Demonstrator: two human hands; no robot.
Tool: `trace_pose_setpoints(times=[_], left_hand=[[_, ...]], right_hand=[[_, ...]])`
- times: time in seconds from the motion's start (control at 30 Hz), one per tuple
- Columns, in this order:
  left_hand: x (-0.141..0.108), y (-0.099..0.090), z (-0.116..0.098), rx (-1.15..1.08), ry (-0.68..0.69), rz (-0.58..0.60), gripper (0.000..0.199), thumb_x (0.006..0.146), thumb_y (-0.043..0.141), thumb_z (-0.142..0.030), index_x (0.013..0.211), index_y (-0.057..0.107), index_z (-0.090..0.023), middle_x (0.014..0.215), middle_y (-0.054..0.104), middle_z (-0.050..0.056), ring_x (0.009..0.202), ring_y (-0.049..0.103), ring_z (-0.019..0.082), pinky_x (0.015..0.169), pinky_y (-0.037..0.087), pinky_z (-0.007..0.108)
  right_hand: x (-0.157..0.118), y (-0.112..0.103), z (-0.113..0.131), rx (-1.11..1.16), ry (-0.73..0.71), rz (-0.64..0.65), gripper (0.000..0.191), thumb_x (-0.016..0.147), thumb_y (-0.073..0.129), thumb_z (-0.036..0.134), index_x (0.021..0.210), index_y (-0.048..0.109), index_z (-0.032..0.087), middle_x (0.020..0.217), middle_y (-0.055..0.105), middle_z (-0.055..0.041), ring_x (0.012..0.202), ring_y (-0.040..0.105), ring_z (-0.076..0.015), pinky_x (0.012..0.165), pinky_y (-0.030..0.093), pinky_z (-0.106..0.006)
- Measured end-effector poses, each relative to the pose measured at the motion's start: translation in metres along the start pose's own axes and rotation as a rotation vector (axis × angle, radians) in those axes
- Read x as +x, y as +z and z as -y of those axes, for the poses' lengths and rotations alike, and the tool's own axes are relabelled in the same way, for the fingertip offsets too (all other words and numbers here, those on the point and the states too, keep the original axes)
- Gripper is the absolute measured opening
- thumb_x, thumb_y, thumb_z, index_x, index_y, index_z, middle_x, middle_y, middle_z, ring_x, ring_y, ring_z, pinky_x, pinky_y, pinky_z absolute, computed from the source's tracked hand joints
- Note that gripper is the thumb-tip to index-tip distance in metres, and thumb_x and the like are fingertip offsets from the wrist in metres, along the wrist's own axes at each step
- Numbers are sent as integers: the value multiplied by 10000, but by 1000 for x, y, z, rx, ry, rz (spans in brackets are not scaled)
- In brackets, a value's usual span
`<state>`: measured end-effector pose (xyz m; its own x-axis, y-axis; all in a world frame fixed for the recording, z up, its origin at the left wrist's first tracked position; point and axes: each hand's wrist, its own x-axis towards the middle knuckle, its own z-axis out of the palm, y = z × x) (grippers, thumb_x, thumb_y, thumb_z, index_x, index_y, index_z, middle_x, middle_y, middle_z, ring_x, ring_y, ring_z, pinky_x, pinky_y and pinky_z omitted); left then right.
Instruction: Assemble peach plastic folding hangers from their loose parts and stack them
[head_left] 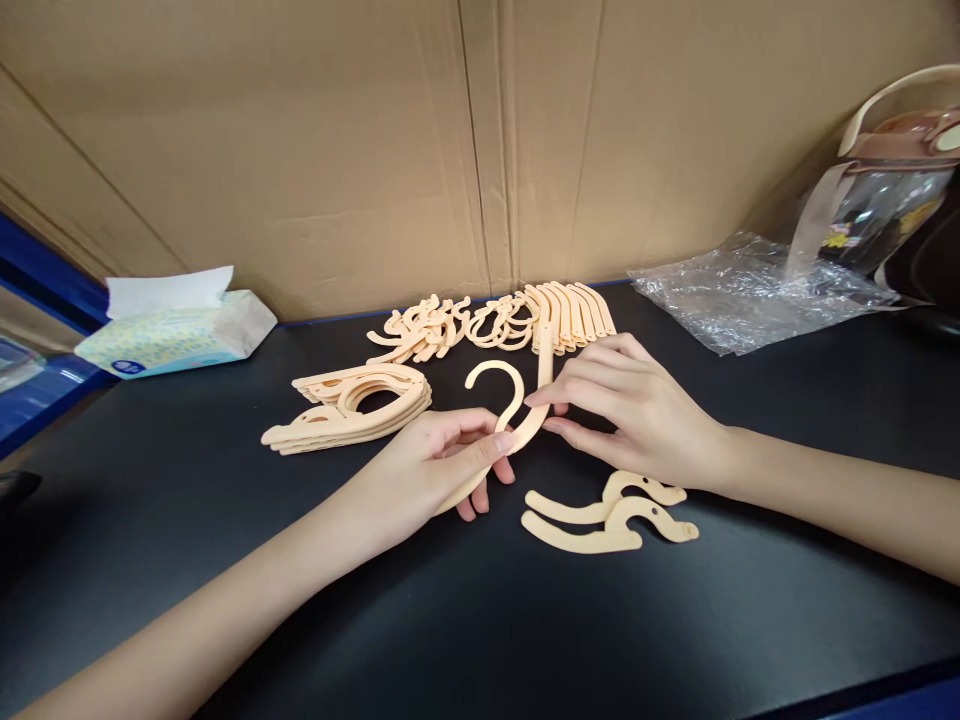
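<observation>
My left hand (431, 460) is closed on a cream plastic hanger hook (516, 385), its thumb pressed where the hook meets a curved hanger arm (545, 365). That arm points up and away, and the fingers of my right hand (634, 405) pinch its near part from the right. My left fingers partly hide the lower end of the held pieces. Two wavy hanger pieces (589, 541) lie side by side on the black table (480, 630), just below my right hand. Left of the hook, several folded hangers (349, 430) are stacked.
Behind my hands lie a pile of small curved pieces (424, 330), loose hooks (487, 328) and a row of hanger arms (581, 308). A tissue pack (172, 335) sits at the back left. Clear plastic wrap (742, 290) and a bottle (885, 190) stand back right, before a cardboard wall (337, 150).
</observation>
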<state>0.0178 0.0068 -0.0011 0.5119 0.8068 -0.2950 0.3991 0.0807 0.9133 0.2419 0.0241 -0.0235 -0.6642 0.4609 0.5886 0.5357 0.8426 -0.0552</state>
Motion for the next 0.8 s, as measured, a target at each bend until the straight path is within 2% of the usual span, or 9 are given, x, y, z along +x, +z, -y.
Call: trace_pose_setpoints(times=[0.3, 0.57, 0.8], left_hand=[[-2, 3, -1, 52, 7, -2, 159, 850, 593, -318, 869, 619, -162, 759, 645, -19, 546, 527, 65, 478, 447, 135], [-3, 3, -2, 78, 14, 1, 259, 873, 565, -418, 864, 627, -168, 764, 635, -16, 559, 530, 73, 495, 459, 156], [-4, 3, -3, 75, 8, 4, 216, 868, 579, -384, 862, 630, -175, 764, 634, -18, 564, 531, 75, 497, 453, 157]], right_hand=[[1, 0, 0, 20, -18, 21, 139, 923, 525, 211, 1014, 624, 178, 842, 643, -18, 826, 532, -167, 822, 351, -329], [0, -2, 1, 68, -30, 51, 206, 947, 487, 264, 1065, 632, 180, 858, 639, -34, 832, 526, -168, 819, 353, -333], [0, -3, 1, 84, -26, 84, 255, 958, 467, 289, 1126, 626, 182, 873, 633, -38, 863, 515, -173, 840, 356, -343]])
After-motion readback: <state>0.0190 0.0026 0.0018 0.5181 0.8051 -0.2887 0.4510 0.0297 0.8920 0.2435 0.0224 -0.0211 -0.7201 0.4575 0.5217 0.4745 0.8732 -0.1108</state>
